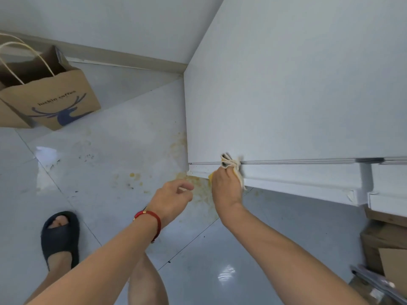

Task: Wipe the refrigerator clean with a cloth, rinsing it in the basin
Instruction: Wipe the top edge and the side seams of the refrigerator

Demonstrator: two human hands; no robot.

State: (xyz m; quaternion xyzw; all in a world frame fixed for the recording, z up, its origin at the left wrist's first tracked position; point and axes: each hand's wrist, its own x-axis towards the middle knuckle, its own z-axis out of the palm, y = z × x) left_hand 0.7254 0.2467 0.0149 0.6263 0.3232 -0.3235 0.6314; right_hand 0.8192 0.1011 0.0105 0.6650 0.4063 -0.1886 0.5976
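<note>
Your right hand (226,190) has its grip closed around the cloth (230,165), a bunched, cream-coloured rag with a soft, creased fold poking out above your knuckles and a yellow edge showing at the thumb side. You're pressing it onto the thin metallic seam low on the refrigerator (297,95), whose one big panel is flat, smooth and pale white, rising above and to the right of that grip. Your left hand (174,197) hangs just left of it, fingers loosely curled and holding nothing, one red cord bracelet (152,219) at the wrist. Glossy grey floor tiles (110,150) lie below, with yellowish stains spattered just beside both hands. Far up to the left stands one brown paper bag (50,93) with twisted handles; one dark slipper (60,236) sits down left.
</note>
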